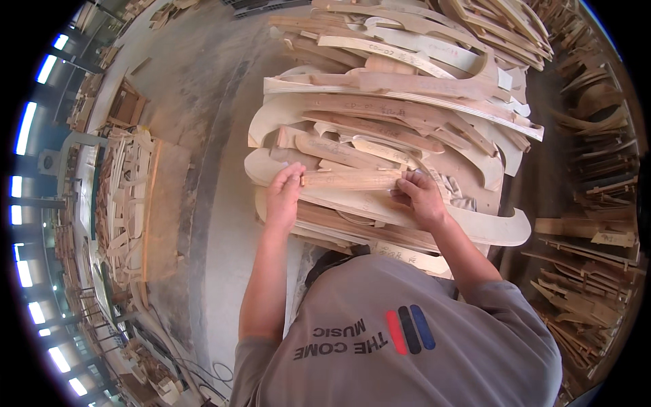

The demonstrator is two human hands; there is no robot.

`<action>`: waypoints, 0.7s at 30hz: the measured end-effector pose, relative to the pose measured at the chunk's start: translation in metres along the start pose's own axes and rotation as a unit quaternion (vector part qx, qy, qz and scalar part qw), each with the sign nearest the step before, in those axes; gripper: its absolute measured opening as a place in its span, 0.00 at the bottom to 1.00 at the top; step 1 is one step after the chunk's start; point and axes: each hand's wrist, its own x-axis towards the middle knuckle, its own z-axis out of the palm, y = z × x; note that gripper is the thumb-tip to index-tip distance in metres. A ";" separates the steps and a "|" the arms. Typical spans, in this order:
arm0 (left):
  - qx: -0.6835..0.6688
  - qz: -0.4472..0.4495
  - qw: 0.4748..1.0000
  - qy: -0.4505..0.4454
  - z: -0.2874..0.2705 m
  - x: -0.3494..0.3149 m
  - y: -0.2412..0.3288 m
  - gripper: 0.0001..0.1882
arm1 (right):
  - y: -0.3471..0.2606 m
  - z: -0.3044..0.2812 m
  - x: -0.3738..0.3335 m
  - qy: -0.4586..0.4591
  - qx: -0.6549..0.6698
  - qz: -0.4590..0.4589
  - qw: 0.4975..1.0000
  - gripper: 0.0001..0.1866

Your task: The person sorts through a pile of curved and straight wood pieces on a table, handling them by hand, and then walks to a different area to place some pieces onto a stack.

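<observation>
Between my two hands is a short, straight wooden board [352, 180], pale brown with faint marks on its face. My left hand [286, 186] is closed on its left end, and my right hand [417, 193] grips its right end. The board is held level just above a stack of cut wooden pieces. Right below it lies a long pale curved plywood piece [475, 227] with a rounded hooked end. Beyond the board rest several curved brown wooden pieces [380, 106] with handwriting on them.
More curved wooden parts [502, 27] are heaped at the far end of the stack. Along the right stand racks of wooden offcuts [597, 234]. To the left, a low pallet [150, 210] of wooden pieces sits on the concrete floor [196, 102]. A thin cable [220, 372] lies at lower left.
</observation>
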 end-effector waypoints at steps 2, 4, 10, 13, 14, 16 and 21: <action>-0.012 -0.006 1.000 -0.003 0.004 0.006 0.003 0.17 | -0.005 -0.001 0.004 0.001 -0.004 0.014 1.000 0.08; 0.011 -0.019 1.000 -0.002 0.002 0.007 0.002 0.17 | -0.002 0.000 0.003 0.008 -0.004 0.021 1.000 0.08; 0.265 0.060 0.961 -0.054 0.001 0.006 0.018 0.22 | -0.024 0.012 -0.003 -0.011 -0.013 0.085 0.996 0.08; 0.420 0.125 0.893 -0.104 0.004 -0.004 0.046 0.25 | -0.036 0.023 -0.003 -0.025 0.007 0.106 0.994 0.09; 0.437 0.117 0.886 -0.100 0.000 -0.006 0.048 0.25 | -0.039 0.027 0.000 -0.034 -0.006 0.113 0.993 0.09; 0.454 0.104 0.881 -0.089 -0.007 -0.011 0.050 0.25 | -0.042 0.030 0.012 -0.054 -0.081 0.104 0.990 0.10; 0.478 0.098 0.872 -0.045 -0.028 -0.007 0.052 0.24 | -0.038 0.021 0.074 -0.070 -0.499 -0.034 0.863 0.18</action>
